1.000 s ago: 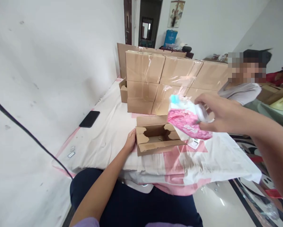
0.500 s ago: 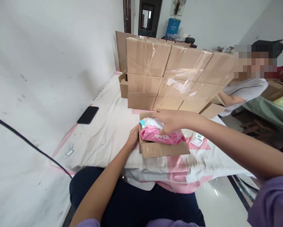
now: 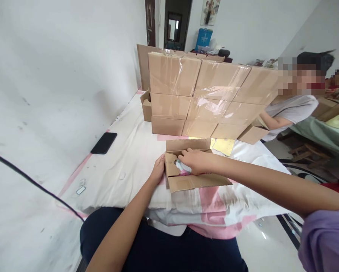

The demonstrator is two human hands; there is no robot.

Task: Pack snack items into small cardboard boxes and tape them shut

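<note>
A small open cardboard box (image 3: pixel 196 181) sits on the white and pink cloth in front of me. My left hand (image 3: pixel 157 170) rests flat against the box's left side, fingers together. Inside the box, my right hand (image 3: pixel 192 161) presses down on a pink and white packet (image 3: pixel 179 166). Only a small corner of the packet shows beside my fingers. The box's back flap (image 3: pixel 188 144) stands up behind my right hand.
A wall of taped cardboard boxes (image 3: pixel 206 98) stands behind the small box. A black phone (image 3: pixel 104 142) lies on the cloth at the left, near the white wall. A yellow sheet (image 3: pixel 224 145) lies right of the box. Another person (image 3: pixel 292 100) sits at the right.
My right hand carried the pink packet from the upper right down into the small box and pushed it in, until it is nearly out of sight. My left hand stayed at the box's side.
</note>
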